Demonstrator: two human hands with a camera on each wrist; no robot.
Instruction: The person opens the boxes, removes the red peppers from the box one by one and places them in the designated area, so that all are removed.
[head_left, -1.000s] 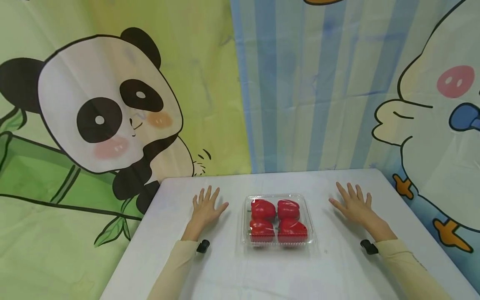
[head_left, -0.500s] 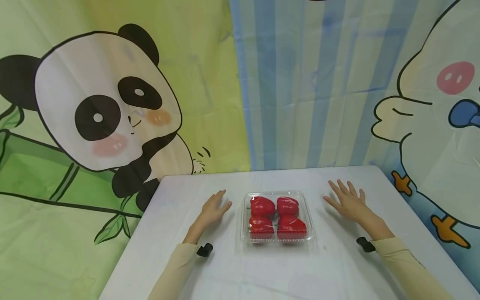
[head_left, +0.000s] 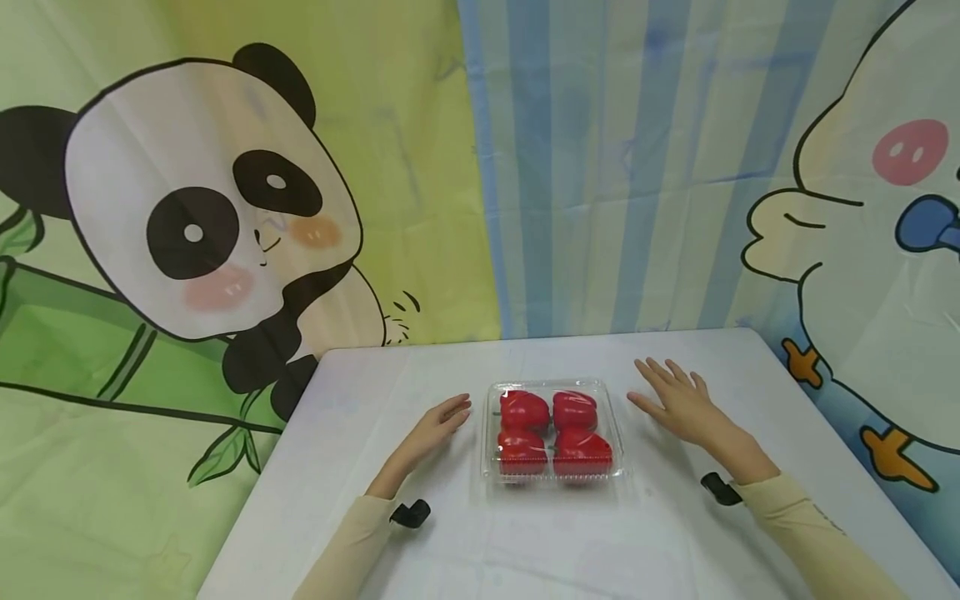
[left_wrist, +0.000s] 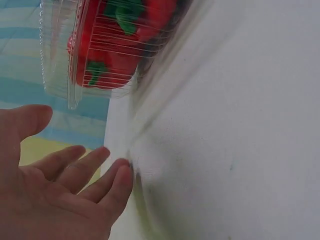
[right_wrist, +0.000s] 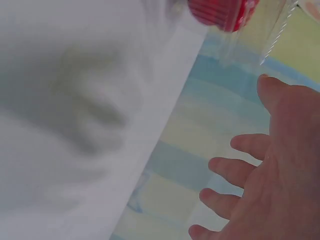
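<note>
A clear plastic clamshell box (head_left: 553, 477) stands on the white table, with several red bell peppers (head_left: 583, 452) inside. Green stems (left_wrist: 125, 15) show through its side wall in the left wrist view. My left hand (head_left: 433, 432) is just left of the box, apart from it, fingers loosely extended and palm turned toward it. On the other side, my right hand (head_left: 684, 410) hovers over the table with fingers spread and thumb toward the box. Neither hand holds anything. In the right wrist view, a gap separates the right hand (right_wrist: 280, 165) from the box (right_wrist: 250, 40).
The white table (head_left: 525, 550) ends at a fabric backdrop (head_left: 585, 208) printed with a panda and a white cartoon figure. A black wrist camera (head_left: 411, 514) sits on the left wrist, another black camera (head_left: 722, 489) on the right.
Both hands have moved inward toward the box, the left one to the right with its palm turning inward, the right one to the left. The box has stayed in place on the table.
</note>
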